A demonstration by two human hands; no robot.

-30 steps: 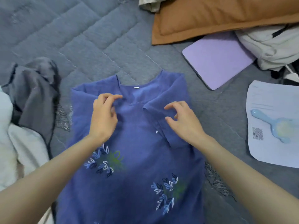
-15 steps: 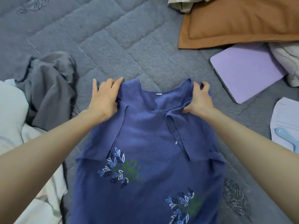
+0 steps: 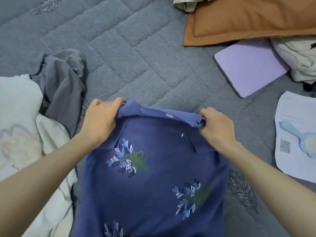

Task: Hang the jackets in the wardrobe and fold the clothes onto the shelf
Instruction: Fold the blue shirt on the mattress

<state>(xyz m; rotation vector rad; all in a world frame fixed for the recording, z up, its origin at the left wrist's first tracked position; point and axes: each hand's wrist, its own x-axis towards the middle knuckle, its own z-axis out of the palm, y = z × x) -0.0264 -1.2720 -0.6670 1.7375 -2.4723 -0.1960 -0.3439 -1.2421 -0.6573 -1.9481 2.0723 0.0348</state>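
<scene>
Grey quilted bed (image 3: 136, 57) filling frame, seen from above. Lying on bed at centre-bottom: blue top (image 3: 153, 185) with leaf prints, lower end running off bottom edge. Reaching in from bottom corners with bare forearms. Gripping collar end of top with both hands. Closing left hand (image 3: 100, 120) over left shoulder corner, fingers curling round fabric edge. Pinching bunched fabric at right shoulder corner with right hand (image 3: 217, 127), fingers curled tight. Holding that edge rolled over and slightly bunched, with small white tag (image 3: 169, 115) showing about midway between hands. Showing fold lines below each hand, slanting down into body of top.

Lying crumpled left of top, near left hand: grey garment (image 3: 63, 82), touching white bedding (image 3: 18, 117) at left edge. Sitting at top right: orange pillow (image 3: 248, 19), with pale cloth (image 3: 186, 4) poking out at its left end. Resting just below pillow: purple tablet (image 3: 249, 67), touching white garment (image 3: 297, 62) on its right. Lying right of right hand, apart from it: paper (image 3: 294, 168) with QR code, carrying pale blue handled thing (image 3: 297, 141); cannot tell what.
</scene>
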